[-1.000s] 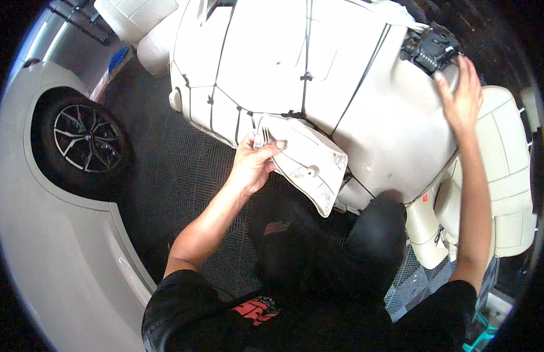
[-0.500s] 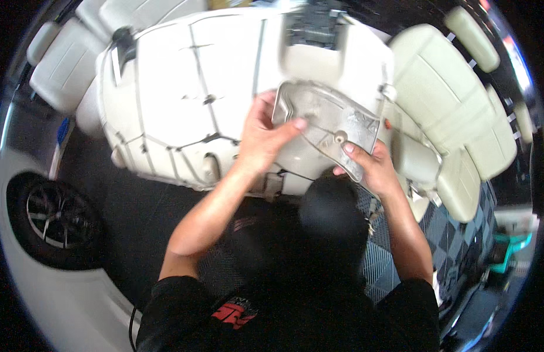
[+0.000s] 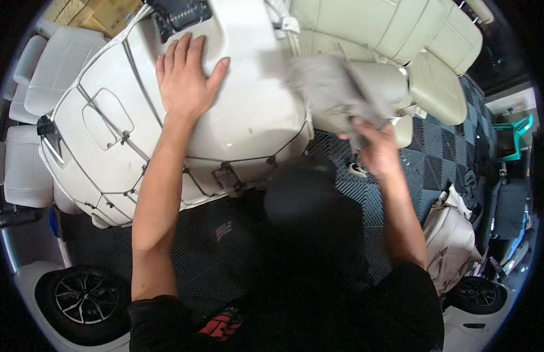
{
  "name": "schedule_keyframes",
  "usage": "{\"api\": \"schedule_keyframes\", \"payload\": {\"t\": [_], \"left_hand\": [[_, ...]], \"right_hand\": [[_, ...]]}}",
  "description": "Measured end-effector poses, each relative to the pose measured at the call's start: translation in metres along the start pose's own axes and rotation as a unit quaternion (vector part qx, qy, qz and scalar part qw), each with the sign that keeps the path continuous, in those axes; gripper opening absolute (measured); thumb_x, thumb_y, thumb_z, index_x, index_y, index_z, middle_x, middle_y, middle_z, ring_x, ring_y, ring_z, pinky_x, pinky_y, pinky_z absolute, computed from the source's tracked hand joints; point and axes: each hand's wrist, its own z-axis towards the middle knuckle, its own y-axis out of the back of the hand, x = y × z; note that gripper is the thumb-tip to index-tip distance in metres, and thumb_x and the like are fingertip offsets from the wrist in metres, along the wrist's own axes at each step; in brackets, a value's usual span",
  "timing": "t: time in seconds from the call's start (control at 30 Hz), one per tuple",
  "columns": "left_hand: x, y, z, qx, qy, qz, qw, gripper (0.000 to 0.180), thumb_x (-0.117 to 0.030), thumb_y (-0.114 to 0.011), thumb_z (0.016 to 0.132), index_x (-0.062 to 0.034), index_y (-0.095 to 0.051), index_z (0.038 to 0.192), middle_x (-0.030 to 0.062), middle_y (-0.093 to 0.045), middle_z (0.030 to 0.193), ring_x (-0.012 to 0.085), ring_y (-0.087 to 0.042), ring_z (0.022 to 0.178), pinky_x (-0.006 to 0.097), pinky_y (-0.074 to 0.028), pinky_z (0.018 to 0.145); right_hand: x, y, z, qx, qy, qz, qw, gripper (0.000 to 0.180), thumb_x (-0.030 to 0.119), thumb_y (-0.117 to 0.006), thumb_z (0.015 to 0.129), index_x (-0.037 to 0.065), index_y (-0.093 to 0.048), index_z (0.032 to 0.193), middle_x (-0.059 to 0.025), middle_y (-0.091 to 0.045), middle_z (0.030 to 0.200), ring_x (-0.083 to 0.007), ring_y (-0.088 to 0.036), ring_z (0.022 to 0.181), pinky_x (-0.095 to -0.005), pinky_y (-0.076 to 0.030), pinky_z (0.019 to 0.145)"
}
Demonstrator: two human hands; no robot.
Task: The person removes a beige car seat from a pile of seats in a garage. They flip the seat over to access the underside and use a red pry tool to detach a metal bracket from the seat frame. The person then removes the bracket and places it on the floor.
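My left hand (image 3: 187,85) lies open on a large white moulded car part (image 3: 242,105), fingers spread, next to a black mechanism (image 3: 181,20) set in a recess. Thin black cords with small clips run across this white part. My right hand (image 3: 374,146) grips a grey moulded trim panel (image 3: 333,85) by its near end, thumb on top. The panel is smeared by motion and stands off the white part's right side, in front of the cream seats. Its details cannot be made out.
Cream car seats (image 3: 395,29) stand at the far right, white seats (image 3: 61,70) at the left. Cardboard boxes (image 3: 105,16) sit at the far left. Car wheels (image 3: 87,296) show at both lower sides. A beige cover (image 3: 451,246) lies on the right, near a teal stool (image 3: 512,138).
My left hand has let go of the trim panel and now rests on the white part. My right hand still holds the panel, swung right and turned. The view has shifted right.
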Motion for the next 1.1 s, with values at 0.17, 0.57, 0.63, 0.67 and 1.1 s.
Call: {"api": "schedule_keyframes", "payload": {"t": [0.17, 0.57, 0.63, 0.67, 1.1], "left_hand": [[0.006, -0.006, -0.001, -0.045, -0.023, 0.006, 0.999, 0.066, -0.059, -0.047, 0.086, -0.0115, -0.051, 0.131, 0.0110, -0.049, 0.136, 0.0283, -0.041, 0.130, 0.053, -0.019, 0.110], [0.043, -0.013, 0.003, -0.013, -0.035, 0.112, 0.993, 0.065, -0.061, -0.045, 0.087, -0.0152, -0.050, 0.133, 0.0073, -0.048, 0.138, 0.0259, -0.040, 0.131, 0.059, -0.012, 0.110], [0.045, -0.015, 0.003, -0.012, -0.026, 0.115, 0.993, 0.064, -0.061, -0.044, 0.087, -0.0160, -0.049, 0.134, 0.0067, -0.047, 0.139, 0.0252, -0.039, 0.132, 0.059, -0.010, 0.110], [0.048, -0.016, 0.002, -0.014, -0.029, 0.121, 0.992, 0.064, -0.060, -0.044, 0.088, -0.0159, -0.049, 0.134, 0.0069, -0.047, 0.139, 0.0251, -0.039, 0.132, 0.059, -0.010, 0.110], [0.040, -0.014, 0.007, 0.026, -0.015, 0.094, 0.995, 0.058, -0.058, -0.038, 0.092, -0.0212, -0.046, 0.136, 0.0059, -0.044, 0.142, 0.0248, -0.035, 0.134, 0.062, -0.008, 0.109]], "right_hand": [[0.007, 0.072, -0.047, -0.104, -0.021, 0.011, 0.994, 0.036, 0.016, -0.065, 0.086, -0.001, -0.054, 0.115, -0.0129, -0.062, 0.103, -0.0235, -0.065, 0.086, -0.0315, -0.057, 0.065], [-0.007, 0.138, -0.050, -0.204, -0.043, -0.014, 0.978, 0.033, 0.022, -0.064, 0.088, 0.004, -0.057, 0.115, -0.0044, -0.064, 0.101, -0.0156, -0.062, 0.083, -0.0293, -0.050, 0.065], [-0.004, 0.131, -0.044, -0.192, -0.021, 0.017, 0.981, 0.033, 0.020, -0.065, 0.087, 0.004, -0.057, 0.115, -0.0053, -0.064, 0.104, -0.0156, -0.064, 0.085, -0.0307, -0.053, 0.064], [-0.002, 0.130, -0.043, -0.182, -0.006, 0.036, 0.983, 0.034, 0.019, -0.066, 0.086, 0.003, -0.057, 0.114, -0.0060, -0.065, 0.105, -0.0155, -0.065, 0.085, -0.0315, -0.055, 0.063], [0.020, 0.210, -0.095, -0.238, -0.051, 0.102, 0.965, 0.033, 0.014, -0.060, 0.089, -0.002, -0.054, 0.117, -0.0106, -0.064, 0.108, -0.0209, -0.065, 0.092, -0.0359, -0.056, 0.067]]}}
